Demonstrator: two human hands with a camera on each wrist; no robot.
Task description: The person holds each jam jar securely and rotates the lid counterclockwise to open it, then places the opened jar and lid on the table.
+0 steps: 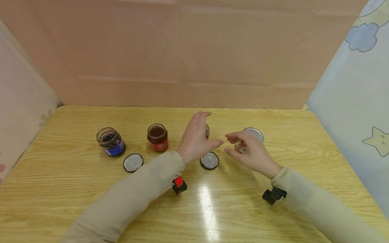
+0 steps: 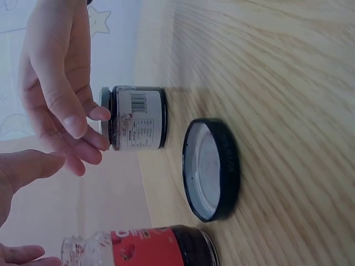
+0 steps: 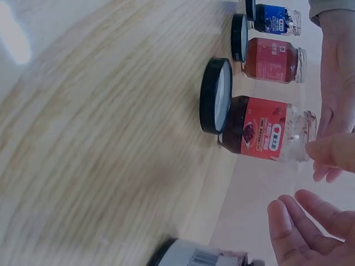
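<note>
My left hand [image 1: 198,137] hovers over the middle of the table, thumb pointing right and fingers stretched, with nothing in its grasp. Partly hidden behind it is a lidless red-labelled jar [image 3: 263,127]; in the right wrist view the thumb overlaps its glass mouth. That jar's black-rimmed lid [image 1: 209,160] lies in front, pale inside facing up. To the right, my right hand [image 1: 250,153] is raised with fingers loosely bent and empty. Behind its fingers stands a capped jar [image 2: 138,117] with a white barcode label. The two hands face each other with a gap between.
Farther left stand an open blue-labelled jar [image 1: 111,142] and another open red-labelled jar [image 1: 157,138], both with dark contents. A lid [image 1: 133,162] lies near the blue one; a further lid [image 3: 239,37] shows by the second jar. A brown paper backdrop [image 1: 184,56] closes the table's rear.
</note>
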